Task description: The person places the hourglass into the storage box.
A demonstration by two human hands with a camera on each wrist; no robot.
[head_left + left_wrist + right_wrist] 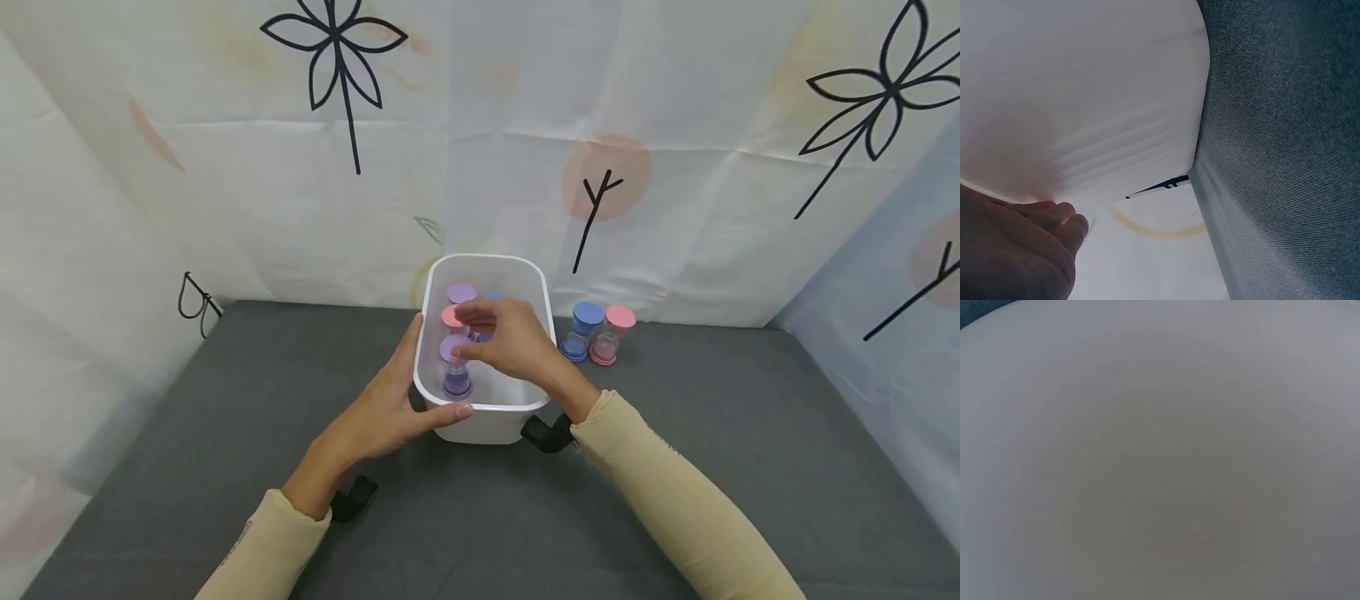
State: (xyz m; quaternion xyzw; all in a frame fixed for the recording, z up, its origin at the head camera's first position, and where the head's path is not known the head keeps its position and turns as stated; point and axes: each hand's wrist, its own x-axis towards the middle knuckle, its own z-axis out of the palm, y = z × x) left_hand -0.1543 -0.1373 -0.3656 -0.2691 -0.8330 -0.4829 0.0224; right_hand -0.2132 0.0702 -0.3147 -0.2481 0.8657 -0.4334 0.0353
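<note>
A white plastic bin (491, 422) stands at the middle of the table. My left hand (382, 404) rests against its near left corner, thumb straight along the front rim and fingers laid along the outer left wall. In the left wrist view the fingertips (1071, 230) touch that wall (1110, 81). My right hand (510, 337) reaches inside over small sand timers, its thumb at the cap of the nearest purple sand timer (456, 379) and its fingers apart from the thumb. Behind it stand a pink-capped timer (450, 317) and another purple one (461, 292). Blue timers are partly hidden by the right hand.
Right of the bin, a blue sand timer (581, 332) and a pink sand timer (611, 336) stand side by side on the dark grey tablecloth (712, 467). A patterned white curtain (510, 192) hangs just behind. A pale blurred surface fills most of the right wrist view.
</note>
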